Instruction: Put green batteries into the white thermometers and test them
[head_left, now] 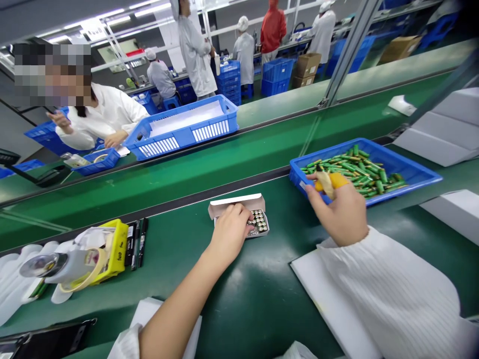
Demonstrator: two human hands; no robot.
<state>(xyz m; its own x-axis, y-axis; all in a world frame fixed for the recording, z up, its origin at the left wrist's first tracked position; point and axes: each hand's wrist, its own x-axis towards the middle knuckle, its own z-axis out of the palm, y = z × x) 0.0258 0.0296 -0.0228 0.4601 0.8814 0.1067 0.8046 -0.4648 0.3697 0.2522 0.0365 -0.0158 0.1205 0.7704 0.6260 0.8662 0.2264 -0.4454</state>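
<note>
My left hand (232,224) reaches into a small white carton (264,230) with its lid raised. Batteries (259,219) stand upright inside, silvery ends up. The thumb and index finger close around a battery end at the middle of the carton; the other fingers cover its left part. Over the near left edge of a blue tray (422,178) is my right hand (342,209), wearing yellow and cream finger cots. Its thumb is apart from the bent fingers, and nothing shows between them. Many loose green batteries (359,172) lie in the tray.
A yellow basket (119,249), black markers (142,242) and a clear bottle sit at left. White foam sheets (318,299) lie near my forearms. White cartons (445,129) are stacked at right. Beyond the green belt (262,154) are a blue crate (183,132) and a seated co-worker.
</note>
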